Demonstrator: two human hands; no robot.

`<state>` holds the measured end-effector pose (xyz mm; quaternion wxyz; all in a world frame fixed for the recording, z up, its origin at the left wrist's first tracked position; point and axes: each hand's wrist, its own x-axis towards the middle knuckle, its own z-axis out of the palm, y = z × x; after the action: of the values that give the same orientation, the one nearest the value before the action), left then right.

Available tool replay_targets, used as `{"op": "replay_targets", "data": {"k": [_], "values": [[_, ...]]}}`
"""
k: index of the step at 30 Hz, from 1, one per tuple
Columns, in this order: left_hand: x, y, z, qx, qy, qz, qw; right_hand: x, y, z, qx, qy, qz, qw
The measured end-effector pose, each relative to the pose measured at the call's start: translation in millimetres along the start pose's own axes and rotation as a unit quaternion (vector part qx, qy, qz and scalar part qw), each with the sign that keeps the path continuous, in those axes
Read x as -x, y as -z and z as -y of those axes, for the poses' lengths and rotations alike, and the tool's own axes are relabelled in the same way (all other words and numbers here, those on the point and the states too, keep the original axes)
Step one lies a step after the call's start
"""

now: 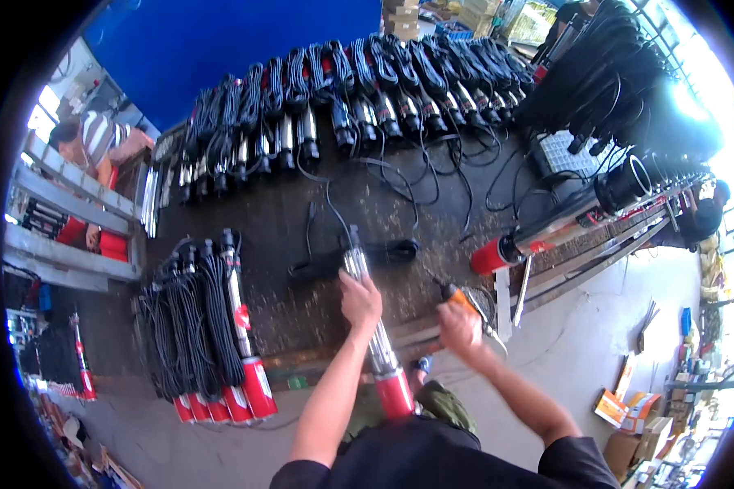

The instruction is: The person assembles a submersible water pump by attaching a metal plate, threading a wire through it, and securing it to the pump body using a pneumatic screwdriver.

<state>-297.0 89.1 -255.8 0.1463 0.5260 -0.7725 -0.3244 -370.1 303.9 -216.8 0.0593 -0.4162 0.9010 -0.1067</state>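
My left hand (pixel 360 303) is wrapped round the upper half of a slim submersible pump (pixel 382 356) with a shiny metal body. Its red end (pixel 395 394) points back at my body, and a thin black cable runs from its far tip toward the rows behind. A coil of black cable (pixel 395 252) lies on the table by the pump's far end. To the right, my right hand (pixel 460 328) grips an orange and black electric screwdriver (pixel 458 297), its bit pointing away to the upper left and apart from the pump. A cord curves off beside the tool.
Finished-looking pumps with coiled cables (pixel 298 77) line the table's far side. More cable-wrapped pumps (pixel 196 318) overhang the near left edge. A long tube with a red end (pixel 491 256) crosses the right corner, near a white basket (pixel 567 155). A person in stripes (pixel 106 143) is at far left.
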Motion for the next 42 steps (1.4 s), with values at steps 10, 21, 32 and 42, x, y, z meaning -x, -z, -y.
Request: {"op": "replay_targets", "data": {"k": [10, 21, 32, 42], "values": [[-0.2, 1.9, -0.8, -0.044, 0.0, 0.019, 0.999, 8.4, -5.0, -69.7, 0.189, 0.253, 0.017, 0.949], [-1.4, -2.3, 6.4, -0.031, -0.007, -0.003, 0.999, 12.8, 4.0, -61.1, 0.157, 0.189, 0.099, 0.964], [-1.8, 5.1, 5.1, -0.008, 0.009, 0.011, 1.0, 13.6, -3.0, -61.1, 0.178, 0.208, 0.148, 0.95], [-0.1, 2.3, 8.7, 0.0, 0.004, 0.001, 1.0, -92.6, 29.4, 28.6, -0.132, 0.146, 0.048, 0.979]]}}
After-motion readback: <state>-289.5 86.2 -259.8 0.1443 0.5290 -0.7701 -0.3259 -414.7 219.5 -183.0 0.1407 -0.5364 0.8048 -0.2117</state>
